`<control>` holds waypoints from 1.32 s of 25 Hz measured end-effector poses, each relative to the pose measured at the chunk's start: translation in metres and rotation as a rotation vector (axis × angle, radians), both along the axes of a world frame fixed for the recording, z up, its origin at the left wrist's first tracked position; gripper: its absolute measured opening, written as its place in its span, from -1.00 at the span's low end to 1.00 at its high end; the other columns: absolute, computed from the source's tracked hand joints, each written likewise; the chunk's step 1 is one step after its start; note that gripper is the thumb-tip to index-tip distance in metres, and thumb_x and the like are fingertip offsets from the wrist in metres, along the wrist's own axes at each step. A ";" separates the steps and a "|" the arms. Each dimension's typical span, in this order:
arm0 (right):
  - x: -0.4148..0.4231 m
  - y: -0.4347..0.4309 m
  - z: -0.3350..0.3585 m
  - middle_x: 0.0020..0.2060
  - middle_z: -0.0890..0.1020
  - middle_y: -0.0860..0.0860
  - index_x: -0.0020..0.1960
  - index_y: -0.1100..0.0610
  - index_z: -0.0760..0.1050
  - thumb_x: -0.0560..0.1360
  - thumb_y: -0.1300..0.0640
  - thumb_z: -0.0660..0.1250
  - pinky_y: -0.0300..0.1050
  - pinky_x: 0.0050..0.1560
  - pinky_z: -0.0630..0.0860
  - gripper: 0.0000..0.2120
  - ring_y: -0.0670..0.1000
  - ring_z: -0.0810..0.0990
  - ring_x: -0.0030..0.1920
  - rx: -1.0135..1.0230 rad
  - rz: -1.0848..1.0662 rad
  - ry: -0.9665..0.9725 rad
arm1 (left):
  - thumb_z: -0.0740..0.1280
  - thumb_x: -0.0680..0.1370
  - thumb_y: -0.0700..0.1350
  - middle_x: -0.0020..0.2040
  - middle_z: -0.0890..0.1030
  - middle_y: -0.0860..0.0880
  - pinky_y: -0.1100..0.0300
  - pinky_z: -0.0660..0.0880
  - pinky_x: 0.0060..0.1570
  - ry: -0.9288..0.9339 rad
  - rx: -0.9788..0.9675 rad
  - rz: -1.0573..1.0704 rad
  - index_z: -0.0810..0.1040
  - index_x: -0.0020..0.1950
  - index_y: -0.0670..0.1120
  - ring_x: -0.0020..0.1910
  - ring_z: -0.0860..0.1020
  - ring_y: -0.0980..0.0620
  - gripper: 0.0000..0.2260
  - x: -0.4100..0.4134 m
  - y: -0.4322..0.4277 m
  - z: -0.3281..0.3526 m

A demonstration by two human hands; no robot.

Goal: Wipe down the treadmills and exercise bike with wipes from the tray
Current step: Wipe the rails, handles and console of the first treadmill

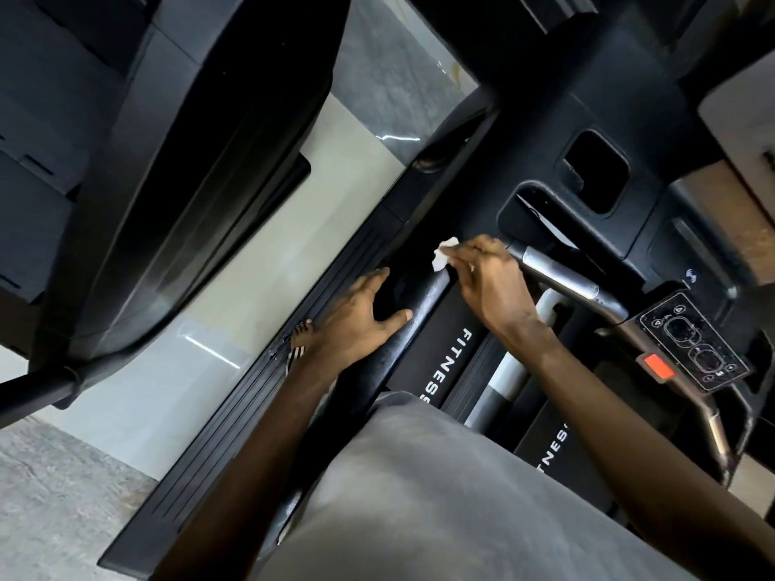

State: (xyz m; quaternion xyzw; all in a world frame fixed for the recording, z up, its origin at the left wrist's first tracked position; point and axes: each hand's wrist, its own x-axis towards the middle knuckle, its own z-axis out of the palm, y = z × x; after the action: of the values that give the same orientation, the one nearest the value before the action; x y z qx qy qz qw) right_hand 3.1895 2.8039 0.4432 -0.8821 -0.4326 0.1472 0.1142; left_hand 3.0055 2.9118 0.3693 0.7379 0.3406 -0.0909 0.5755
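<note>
I stand on a black treadmill whose left handrail (413,318) runs diagonally below me. My left hand (360,320) grips that padded black rail from the outside, thumb over its top. My right hand (488,283) pinches a crumpled white wipe (442,255) and holds it at the upper end of the same rail, close to the console base. A silver pulse-grip bar (566,278) lies just right of my right hand. The control pad with a red stop button (696,350) sits further right.
A second black treadmill (176,169) stands to the left across a strip of pale glossy floor (235,312). The ribbed side rail (268,396) of my treadmill carries my foot. The console's cup recess (595,174) is ahead; my grey shirt fills the bottom.
</note>
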 end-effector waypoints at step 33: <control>0.014 0.112 -0.025 0.31 0.53 0.20 0.35 0.27 0.48 0.69 0.00 0.11 0.06 0.29 0.46 -0.59 0.20 0.45 0.37 -0.698 0.364 -0.143 | 0.44 0.21 0.53 0.17 0.65 0.15 0.05 0.54 0.23 0.161 -0.250 0.039 0.52 0.32 0.13 0.15 0.62 0.12 -0.20 0.034 0.021 0.007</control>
State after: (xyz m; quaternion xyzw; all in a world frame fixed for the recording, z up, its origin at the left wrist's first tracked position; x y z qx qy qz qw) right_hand 3.2033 2.9160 0.4186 -0.7847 -0.5128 0.2414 -0.2510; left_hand 3.0393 2.9325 0.3762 0.6439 0.3861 -0.1803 0.6355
